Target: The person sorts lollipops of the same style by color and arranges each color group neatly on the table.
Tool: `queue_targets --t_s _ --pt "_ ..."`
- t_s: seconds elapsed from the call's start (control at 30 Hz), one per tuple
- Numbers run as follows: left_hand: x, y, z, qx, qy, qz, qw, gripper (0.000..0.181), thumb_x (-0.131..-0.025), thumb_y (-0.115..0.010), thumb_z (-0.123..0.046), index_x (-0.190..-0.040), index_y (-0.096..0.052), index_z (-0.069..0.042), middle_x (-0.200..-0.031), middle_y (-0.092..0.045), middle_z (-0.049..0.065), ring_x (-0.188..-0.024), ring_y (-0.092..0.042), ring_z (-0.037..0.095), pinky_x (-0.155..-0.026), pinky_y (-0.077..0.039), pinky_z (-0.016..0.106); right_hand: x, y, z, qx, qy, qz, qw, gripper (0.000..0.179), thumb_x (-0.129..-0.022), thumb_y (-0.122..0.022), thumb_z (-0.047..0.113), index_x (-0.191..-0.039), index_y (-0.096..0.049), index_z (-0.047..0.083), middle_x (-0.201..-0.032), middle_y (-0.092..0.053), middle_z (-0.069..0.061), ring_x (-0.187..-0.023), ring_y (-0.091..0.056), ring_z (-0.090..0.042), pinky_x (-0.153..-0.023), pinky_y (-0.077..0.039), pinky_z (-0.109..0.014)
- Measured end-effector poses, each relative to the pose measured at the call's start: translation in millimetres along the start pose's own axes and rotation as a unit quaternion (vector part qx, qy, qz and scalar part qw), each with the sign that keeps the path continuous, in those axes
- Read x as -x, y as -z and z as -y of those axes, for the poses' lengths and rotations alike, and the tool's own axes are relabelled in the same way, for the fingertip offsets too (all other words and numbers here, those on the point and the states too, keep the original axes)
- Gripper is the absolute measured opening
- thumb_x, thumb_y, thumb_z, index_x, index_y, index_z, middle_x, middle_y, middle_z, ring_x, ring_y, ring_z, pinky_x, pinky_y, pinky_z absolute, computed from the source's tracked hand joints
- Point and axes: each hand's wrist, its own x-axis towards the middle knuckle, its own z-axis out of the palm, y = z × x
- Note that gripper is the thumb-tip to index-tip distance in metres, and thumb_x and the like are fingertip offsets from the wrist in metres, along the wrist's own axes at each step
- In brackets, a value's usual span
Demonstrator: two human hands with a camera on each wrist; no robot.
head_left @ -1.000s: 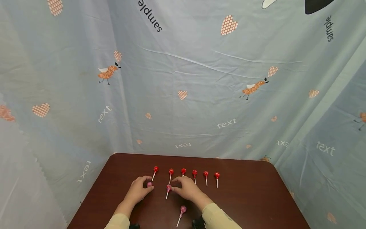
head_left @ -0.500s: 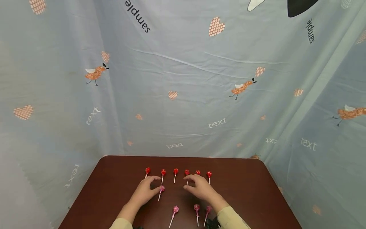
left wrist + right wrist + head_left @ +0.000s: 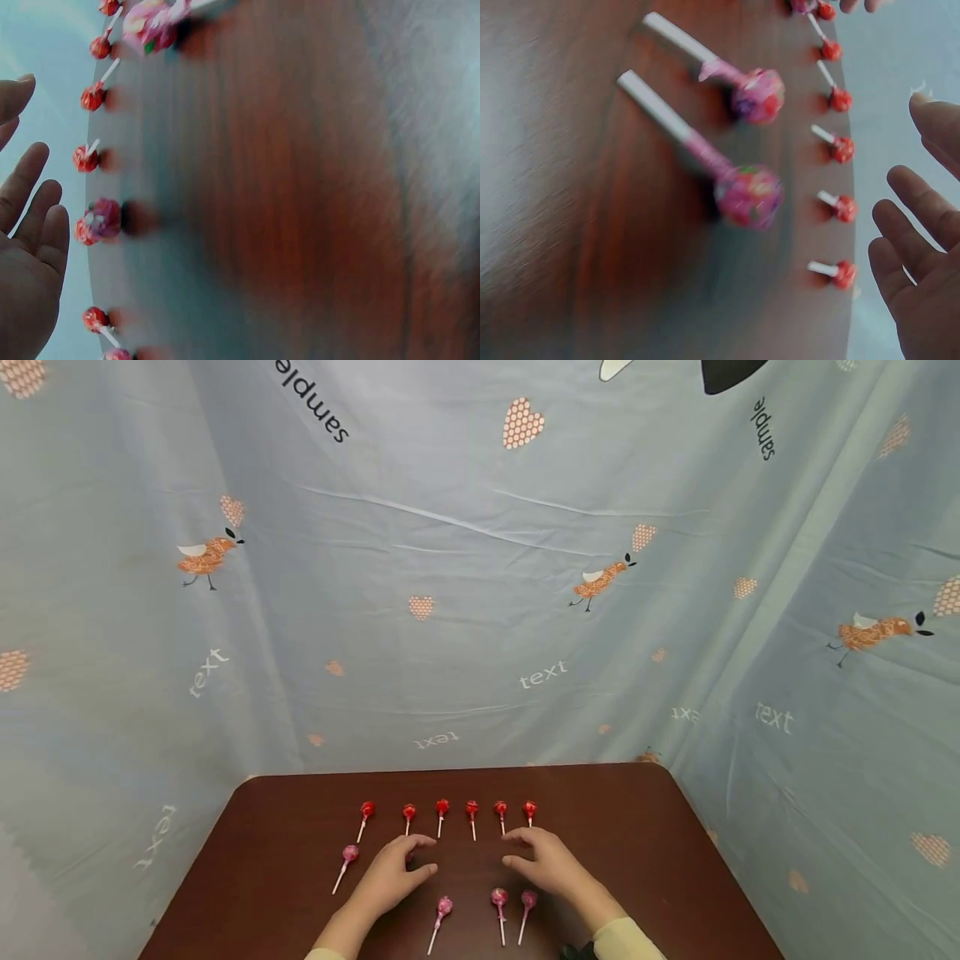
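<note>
Red-wrapped lollipops (image 3: 442,807) lie in a row along the far part of the table, white sticks toward me. A pink lollipop (image 3: 350,853) lies below the leftmost red one. My left hand (image 3: 393,878) is over the table with thumb and fingers apart, partly hiding another pink lollipop (image 3: 103,217) below the second red one. My right hand (image 3: 551,867) hovers below the right end of the row, fingers spread and holding nothing. Nearer to me lie three more pink lollipops: one in the middle (image 3: 445,906) and two side by side (image 3: 499,897), close to my right wrist.
The dark brown table (image 3: 637,835) has rounded far corners. Behind it and to the sides hangs a pale blue curtain (image 3: 450,543) printed with birds, hearts and words. A black item (image 3: 579,952) shows at my right sleeve (image 3: 628,939).
My left hand has moved right, from the leftmost pink lollipop to the second. My right hand has left that second lollipop and shifted right. The head view has turned rightward.
</note>
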Motion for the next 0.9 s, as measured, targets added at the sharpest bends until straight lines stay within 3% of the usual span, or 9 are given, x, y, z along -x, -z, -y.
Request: queue_targets --t_s 0.2,0.47,0.7,0.9 --pt "2.1 -9.0 -1.4 -0.002 0.001 0.015 0.9999 0.033 -0.085 -0.078 -0.022 -0.115 -0.069 -0.013 -0.112 -0.065 -0.001 -0.111 -0.060 0.028 -0.095 -0.044 0.053 13.9 2.1 -12.4 0.002 -0.007 -0.012 0.9999 0.034 -0.093 -0.071 0.029 -0.123 -0.067 0.012 -0.118 -0.065 0.002 -0.109 -0.062 -0.018 -0.090 -0.050 -0.042" --pt "2.8 -14.5 -3.1 -0.015 -0.018 0.023 0.9995 0.032 -0.085 -0.079 -0.029 -0.112 -0.072 -0.013 -0.107 -0.067 -0.002 -0.105 -0.061 0.025 -0.090 -0.047 0.050 21.0 4.5 -16.1 -0.008 -0.006 -0.021 0.9997 0.034 -0.093 -0.070 0.031 -0.121 -0.068 0.012 -0.117 -0.066 -0.003 -0.107 -0.063 -0.018 -0.089 -0.050 -0.042" --pt "8.6 -15.9 3.5 -0.014 -0.037 0.078 0.9962 0.031 -0.087 -0.077 -0.030 -0.111 -0.074 -0.011 -0.109 -0.070 -0.002 -0.105 -0.064 0.023 -0.088 -0.050 0.047 21.0 -0.3 -15.5 -0.009 0.001 -0.019 0.9998 0.033 -0.093 -0.071 0.030 -0.120 -0.068 0.012 -0.116 -0.065 0.002 -0.107 -0.063 -0.016 -0.090 -0.050 -0.040" --pt "12.3 -18.1 5.5 -0.021 -0.072 0.102 0.9919 0.034 -0.086 -0.077 -0.036 -0.109 -0.074 -0.011 -0.107 -0.070 -0.004 -0.105 -0.063 0.019 -0.090 -0.049 0.045 19.1 -7.0 -16.2 -0.014 0.003 -0.012 0.9998 0.032 -0.094 -0.070 0.029 -0.121 -0.068 0.012 -0.117 -0.065 0.004 -0.107 -0.062 -0.015 -0.090 -0.050 -0.039"
